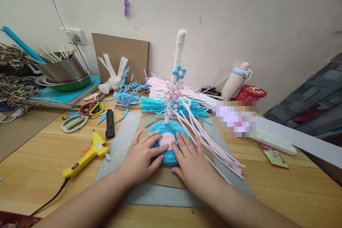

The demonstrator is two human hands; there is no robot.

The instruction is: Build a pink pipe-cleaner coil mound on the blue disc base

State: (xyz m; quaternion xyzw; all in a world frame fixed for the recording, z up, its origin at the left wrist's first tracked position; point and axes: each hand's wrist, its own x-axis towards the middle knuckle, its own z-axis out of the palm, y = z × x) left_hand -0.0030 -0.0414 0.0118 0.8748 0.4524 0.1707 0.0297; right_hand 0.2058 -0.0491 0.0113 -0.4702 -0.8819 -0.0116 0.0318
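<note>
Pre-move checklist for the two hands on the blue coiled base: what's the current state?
1. Left hand flat on the blue coiled base, no grip closed: ok.
2. Right hand flat on the base, fingertips at the pink centre: ok.
3. White stem with flowers standing near upright: ok.
4. Glue gun lying left of the cutting mat, nozzle apart from the left hand: ok.
5. Loose pink stems kept off the work area: not ok, they crowd the right hand.
6. Base bonded to what lies under it: cannot tell.
</note>
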